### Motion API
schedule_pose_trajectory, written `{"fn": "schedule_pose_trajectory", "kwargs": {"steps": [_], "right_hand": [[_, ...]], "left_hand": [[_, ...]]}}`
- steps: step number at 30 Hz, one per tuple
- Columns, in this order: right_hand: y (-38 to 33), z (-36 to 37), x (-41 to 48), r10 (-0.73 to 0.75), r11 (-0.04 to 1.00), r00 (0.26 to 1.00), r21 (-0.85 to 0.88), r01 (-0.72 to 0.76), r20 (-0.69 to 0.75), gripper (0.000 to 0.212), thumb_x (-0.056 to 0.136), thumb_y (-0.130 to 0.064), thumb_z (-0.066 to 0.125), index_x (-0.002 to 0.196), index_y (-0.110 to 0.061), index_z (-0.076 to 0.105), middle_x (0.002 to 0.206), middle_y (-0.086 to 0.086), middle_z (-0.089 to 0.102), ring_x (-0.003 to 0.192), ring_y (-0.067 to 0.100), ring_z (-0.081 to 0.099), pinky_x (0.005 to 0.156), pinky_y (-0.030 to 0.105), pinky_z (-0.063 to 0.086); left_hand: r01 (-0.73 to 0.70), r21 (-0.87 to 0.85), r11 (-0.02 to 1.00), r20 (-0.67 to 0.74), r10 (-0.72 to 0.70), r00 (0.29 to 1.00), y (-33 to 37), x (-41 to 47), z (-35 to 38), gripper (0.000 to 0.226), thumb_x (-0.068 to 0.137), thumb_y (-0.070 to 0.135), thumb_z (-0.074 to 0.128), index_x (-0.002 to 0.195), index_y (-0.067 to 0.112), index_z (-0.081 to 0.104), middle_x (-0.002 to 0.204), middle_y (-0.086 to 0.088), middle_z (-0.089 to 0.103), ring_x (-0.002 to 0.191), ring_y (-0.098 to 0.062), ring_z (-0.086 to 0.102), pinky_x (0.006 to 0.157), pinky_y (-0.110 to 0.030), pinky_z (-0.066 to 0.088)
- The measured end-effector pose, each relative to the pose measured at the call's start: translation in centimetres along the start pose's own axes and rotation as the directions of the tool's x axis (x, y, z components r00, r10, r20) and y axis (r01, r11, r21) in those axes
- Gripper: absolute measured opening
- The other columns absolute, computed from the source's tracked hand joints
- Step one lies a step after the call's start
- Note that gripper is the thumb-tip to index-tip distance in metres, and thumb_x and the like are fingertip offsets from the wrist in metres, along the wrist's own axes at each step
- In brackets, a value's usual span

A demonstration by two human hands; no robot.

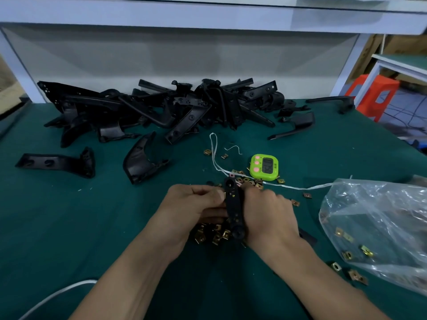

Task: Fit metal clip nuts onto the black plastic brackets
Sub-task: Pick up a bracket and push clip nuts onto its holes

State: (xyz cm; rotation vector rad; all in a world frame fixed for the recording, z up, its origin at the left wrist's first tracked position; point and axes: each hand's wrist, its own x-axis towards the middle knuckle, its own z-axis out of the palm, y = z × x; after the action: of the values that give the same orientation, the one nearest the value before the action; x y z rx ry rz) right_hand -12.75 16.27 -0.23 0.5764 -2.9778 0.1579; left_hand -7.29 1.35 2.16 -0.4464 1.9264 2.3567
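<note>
gripping one bracket (233, 205) from both sides: left hand (196, 204) pinches its edge, right hand (269, 210) wraps its other side, just above clip nuts (211, 235) heaped on the desk (104, 215).

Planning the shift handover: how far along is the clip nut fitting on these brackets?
Done: nothing I can confirm; one lone bracket lies apart from the pile, clips unclear. In hand: the held bracket, gripped by the left hand and right hand. Left: that pile, plus loose clip nuts and more in the bag.
</note>
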Motion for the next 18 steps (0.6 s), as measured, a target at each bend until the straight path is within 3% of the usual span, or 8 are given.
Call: {"fn": "schedule_pose_trajectory", "kwargs": {"steps": [7,10,14,18], "right_hand": [[-0.63,-0.59,-0.23,0.02,1.0,1.0,0.002,-0.02,-0.012,0.031,0.078,-0.017,0.064,0.094,-0.028,0.04,0.094,0.0,0.066,0.09,0.032,0.069,0.062,0.034,0.035],[-0.63,-0.78,-0.46,0.026,1.0,1.0,0.002,-0.026,-0.01,0.032,0.077,-0.015,0.065,0.101,-0.026,0.048,0.096,0.002,0.068,0.09,0.032,0.069,0.063,0.035,0.037],[-0.75,-0.69,-0.55,0.01,1.0,1.0,0.016,-0.01,-0.004,0.033,0.077,-0.015,0.066,0.098,-0.027,0.043,0.096,0.002,0.067,0.089,0.033,0.068,0.064,0.034,0.036],[-0.76,-0.86,-0.4,0.019,0.999,0.999,0.034,-0.018,-0.031,0.033,0.079,-0.015,0.063,0.107,-0.028,0.051,0.095,0.002,0.069,0.09,0.032,0.069,0.065,0.034,0.04]], "left_hand": [[-0.067,0.06,0.996,-0.132,0.074,0.988,-0.34,-0.36,0.15,0.01,0.091,-0.001,0.069,0.088,0.001,0.078,0.083,-0.017,0.078,0.072,-0.026,0.077,0.062,-0.024,0.059],[-0.021,-0.03,0.999,-0.097,0.018,0.995,-0.24,-0.44,0.29,0.011,0.092,-0.002,0.065,0.089,-0.004,0.076,0.084,-0.02,0.077,0.07,-0.026,0.076,0.06,-0.025,0.059],[0.014,-0.052,0.999,-0.06,-0.017,0.998,-0.3,-0.37,0.09,0.014,0.093,0.0,0.065,0.084,-0.003,0.075,0.082,-0.019,0.076,0.065,-0.023,0.074,0.057,-0.023,0.057],[0.026,-0.116,0.993,0.037,-0.022,0.999,-0.45,-0.18,-0.11,0.014,0.086,0.012,0.067,0.084,-0.001,0.069,0.071,-0.01,0.063,0.056,-0.014,0.062,0.057,-0.023,0.056]]}}
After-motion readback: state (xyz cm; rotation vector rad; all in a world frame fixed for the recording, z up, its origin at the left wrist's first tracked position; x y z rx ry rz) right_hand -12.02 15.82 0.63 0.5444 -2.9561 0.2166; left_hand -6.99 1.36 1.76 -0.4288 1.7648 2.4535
